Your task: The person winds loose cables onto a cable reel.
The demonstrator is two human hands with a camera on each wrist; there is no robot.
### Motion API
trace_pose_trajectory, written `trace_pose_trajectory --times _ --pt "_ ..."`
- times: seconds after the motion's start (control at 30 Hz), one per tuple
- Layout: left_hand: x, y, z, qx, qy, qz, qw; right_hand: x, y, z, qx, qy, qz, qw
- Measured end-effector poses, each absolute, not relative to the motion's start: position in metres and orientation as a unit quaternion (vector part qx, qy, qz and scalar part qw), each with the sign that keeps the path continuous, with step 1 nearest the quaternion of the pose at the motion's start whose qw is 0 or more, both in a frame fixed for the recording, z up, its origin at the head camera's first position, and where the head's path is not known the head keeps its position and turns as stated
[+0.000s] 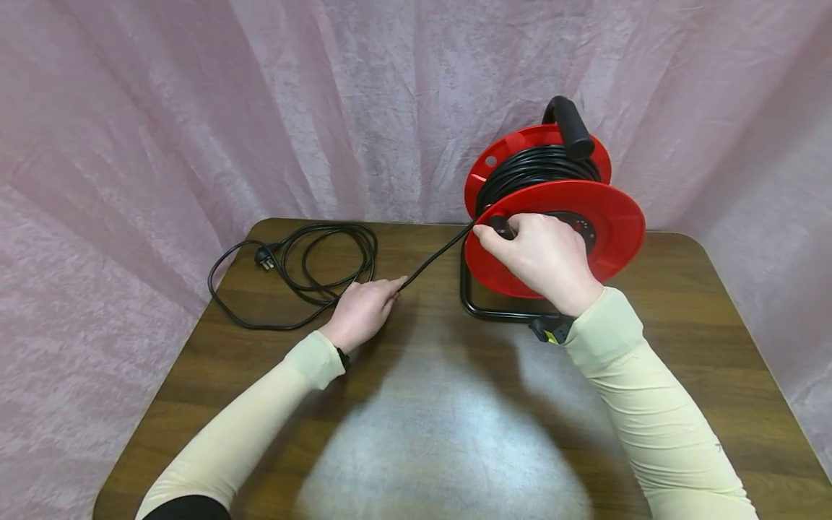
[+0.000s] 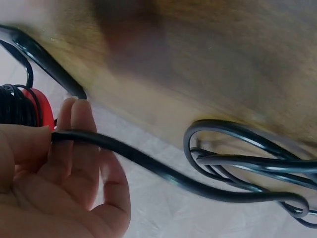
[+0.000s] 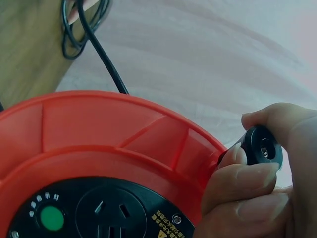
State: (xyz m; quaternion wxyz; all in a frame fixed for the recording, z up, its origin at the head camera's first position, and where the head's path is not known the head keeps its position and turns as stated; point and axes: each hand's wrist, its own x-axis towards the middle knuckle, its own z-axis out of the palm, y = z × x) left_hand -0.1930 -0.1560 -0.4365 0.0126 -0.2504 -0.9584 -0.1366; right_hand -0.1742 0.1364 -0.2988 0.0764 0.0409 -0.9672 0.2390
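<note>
A red cable reel with black cable wound on its drum stands on a black tube frame at the back right of the table. My right hand grips the reel's black crank knob, fingers curled round it. From the drum the black cable runs left and down to my left hand. In the left wrist view, thumb and fingers pinch that cable. Beyond the hand it joins loose loops on the table, and a black plug lies among them.
A black carrying handle tops the reel. Its face has a socket panel with a green light. The wooden table ends at a pink curtain behind and on both sides.
</note>
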Motion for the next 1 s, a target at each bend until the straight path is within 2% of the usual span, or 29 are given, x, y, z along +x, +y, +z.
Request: trace_pose_trajectory --times 0.3,1.0 --pt "-0.186 -0.161 -0.44 -0.266 -0.95 -0.162 -0.017 -0.172 0.143 -0.295 0.039 -0.965 0.245 0.08" --pt "-0.188 -0.171 -0.433 -0.271 -0.945 -0.182 0.022 -0.17 0.17 -0.278 0.021 -0.97 0.221 0.097"
